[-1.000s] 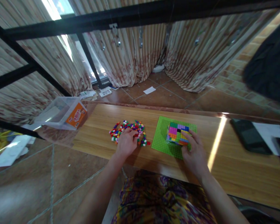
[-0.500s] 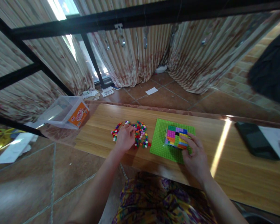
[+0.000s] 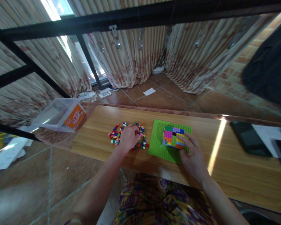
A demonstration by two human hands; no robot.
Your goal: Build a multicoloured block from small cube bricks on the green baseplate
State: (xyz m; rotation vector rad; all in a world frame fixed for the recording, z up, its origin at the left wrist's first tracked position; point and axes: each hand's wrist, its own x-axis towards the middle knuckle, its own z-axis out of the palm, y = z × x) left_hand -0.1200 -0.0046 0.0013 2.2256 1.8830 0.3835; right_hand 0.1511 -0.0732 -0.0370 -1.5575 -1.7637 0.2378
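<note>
A pile of small multicoloured building bricks is spread on the wooden table. My left hand reaches over its middle, fingers curled down among the bricks; what they pinch, if anything, is hidden. To the right, a green studded baseplate lies flat. On it stands a boxy structure of bricks in pink, green, purple, blue, yellow and orange, with a small dark gap in its top. My right hand grips its right side, fingers over the top and thumb at the near edge.
A clear plastic box with an orange label sits past the table's left end. Toward the right end lie a dark flat device and white paper. A black metal bar crosses above, before striped curtains.
My left hand has shifted slightly right across the loose bricks. My right hand stays on the brick structure. The whole view has drifted a little.
</note>
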